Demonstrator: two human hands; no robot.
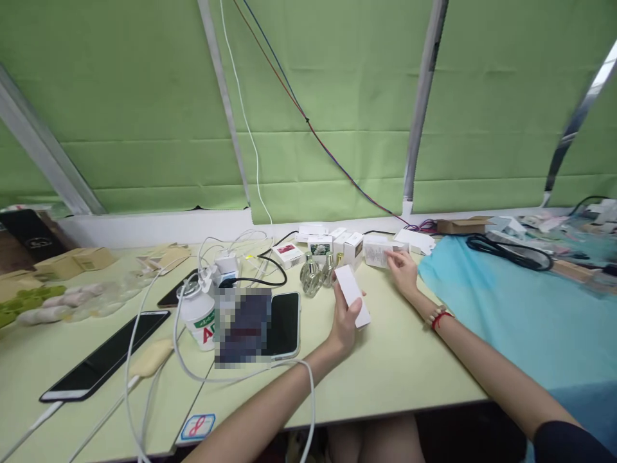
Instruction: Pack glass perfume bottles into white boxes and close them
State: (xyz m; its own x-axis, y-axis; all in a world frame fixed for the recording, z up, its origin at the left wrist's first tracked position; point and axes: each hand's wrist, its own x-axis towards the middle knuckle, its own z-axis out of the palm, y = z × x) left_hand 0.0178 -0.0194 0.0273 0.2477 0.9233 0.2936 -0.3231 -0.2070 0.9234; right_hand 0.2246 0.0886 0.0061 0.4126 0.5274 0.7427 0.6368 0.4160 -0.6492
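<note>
My left hand [344,321] is closed around a small plain white box [352,294], held upright just above the pale green table [395,366]. My right hand [402,270] reaches further back, and its fingers pinch a small white printed box [376,254] that rests on the table. Small glass bottles [315,273] stand just left of the held box. Several more small white boxes [337,243] sit in a row behind them.
A phone [284,321] lies left of my left hand, beside a white jar [198,315] and a tangle of white cables [226,254]. A tablet [103,354] lies at the left. Cardboard boxes [72,262] stand far left. A blue cloth [520,315] covers the right.
</note>
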